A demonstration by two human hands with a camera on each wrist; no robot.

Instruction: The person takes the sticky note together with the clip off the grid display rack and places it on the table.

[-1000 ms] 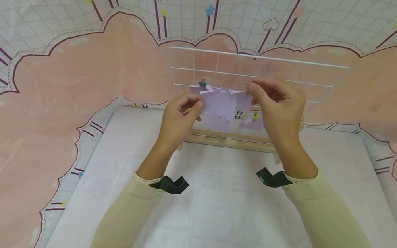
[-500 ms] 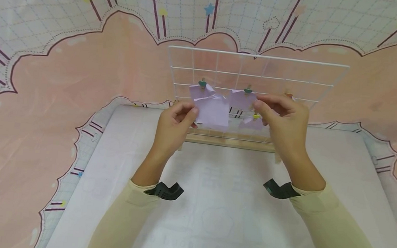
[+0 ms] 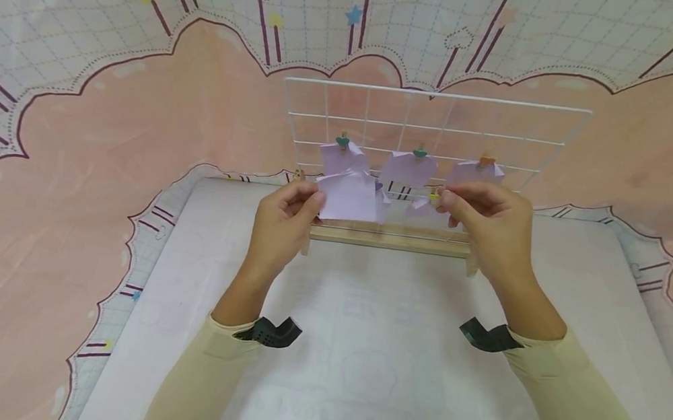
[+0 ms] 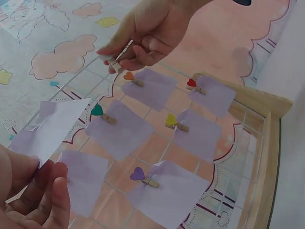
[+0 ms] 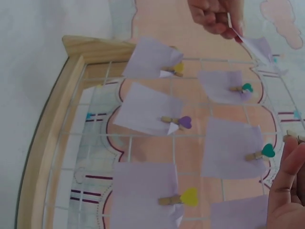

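Observation:
My left hand point(image 3: 286, 222) pinches a creased light-purple paper note point(image 3: 350, 196) by its edge, in front of the wire grid point(image 3: 435, 130). Between the thumb and forefinger of my right hand point(image 3: 490, 219) is a small wooden clothespin point(image 4: 116, 66), seen best in the left wrist view. Other purple notes hang on the grid from heart-topped clothespins: one with a green heart point(image 4: 108, 114), one with an orange heart point(image 4: 133, 78) and one with a purple heart point(image 5: 177, 122) among them. In the head view, my right hand overlaps the lower right part of the grid.
A wooden base point(image 3: 391, 241) carries the upright grid on a white tabletop point(image 3: 360, 347). Behind it hangs a pink patterned cloth point(image 3: 110, 93). A clothespin point(image 3: 299, 175) sits at the grid's left edge.
My left hand has moved left and down with the paper note. My right hand has moved down and right from the upper clothespins, uncovering the note under the orange heart.

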